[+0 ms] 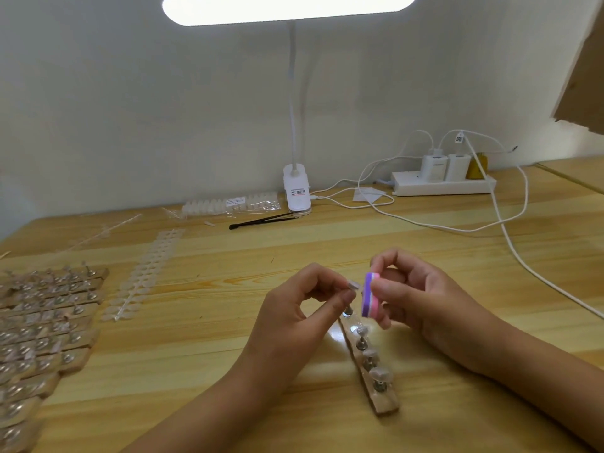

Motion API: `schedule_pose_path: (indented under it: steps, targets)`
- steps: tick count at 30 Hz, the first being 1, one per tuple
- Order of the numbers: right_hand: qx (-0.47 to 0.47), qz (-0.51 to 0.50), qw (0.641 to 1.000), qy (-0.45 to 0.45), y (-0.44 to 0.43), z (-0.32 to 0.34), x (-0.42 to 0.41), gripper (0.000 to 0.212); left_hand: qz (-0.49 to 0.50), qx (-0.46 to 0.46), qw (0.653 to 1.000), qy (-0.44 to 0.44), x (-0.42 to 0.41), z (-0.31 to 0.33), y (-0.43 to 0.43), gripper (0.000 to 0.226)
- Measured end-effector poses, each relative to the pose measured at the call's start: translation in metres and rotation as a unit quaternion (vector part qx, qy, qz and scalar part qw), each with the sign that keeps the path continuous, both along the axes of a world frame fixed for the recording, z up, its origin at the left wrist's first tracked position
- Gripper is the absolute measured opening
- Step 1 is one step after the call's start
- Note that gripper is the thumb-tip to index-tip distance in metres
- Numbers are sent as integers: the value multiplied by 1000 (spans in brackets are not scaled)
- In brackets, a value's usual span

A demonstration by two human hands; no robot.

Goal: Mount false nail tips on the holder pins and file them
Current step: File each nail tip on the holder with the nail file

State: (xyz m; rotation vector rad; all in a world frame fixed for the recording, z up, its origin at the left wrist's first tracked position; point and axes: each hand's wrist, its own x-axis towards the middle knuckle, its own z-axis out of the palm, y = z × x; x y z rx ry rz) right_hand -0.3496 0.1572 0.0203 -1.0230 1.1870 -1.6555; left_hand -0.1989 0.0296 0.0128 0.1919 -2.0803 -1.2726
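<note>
A wooden holder strip [383, 405] lies on the table between my hands, with several metal pins that carry clear nail tips [380, 374]. My left hand [294, 308] pinches the nail tip [353, 285] on the strip's farthest pin. My right hand [421, 299] holds a small purple, pink and white buffer block [370, 294] upright, its face right beside that tip. Whether block and tip touch is not clear.
Many more loaded holder strips [42, 325] are stacked at the left. A sprue of loose nail tips [143, 273] lies beside them. At the back stand a bag of tips [228, 204], black tweezers [261, 220], a clip lamp [296, 191], a power strip [441, 184] and trailing white cables [510, 237].
</note>
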Motion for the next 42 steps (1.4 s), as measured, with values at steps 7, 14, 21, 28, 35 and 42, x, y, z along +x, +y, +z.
schedule_pose_path:
  steps: [7, 14, 21, 28, 35, 42]
  targets:
    - [-3, -39, 999, -30, 2, 5, -2, 32, -13, 9, 1000, -2, 0, -1, 0, 16]
    - [4, -72, 996, -46, 0, 6, -5, 28, -11, 44, 999, -7, -1, -1, -1, 15]
    - [-2, -131, 990, -59, -3, 5, -5, 29, -14, 47, 999, -12, -1, -1, -1, 20]
    - [-32, -139, 989, -25, -2, 5, 4, 33, -7, 56, 998, -7, -1, 0, -1, 18]
    - [-5, -56, 998, 9, 0, 0, 9, 30, 4, 47, 999, -4, -1, 0, -1, 17]
    - [-10, -53, 999, -5, 2, 1, 5, 38, 5, 52, 999, -3, -1, -2, -1, 11]
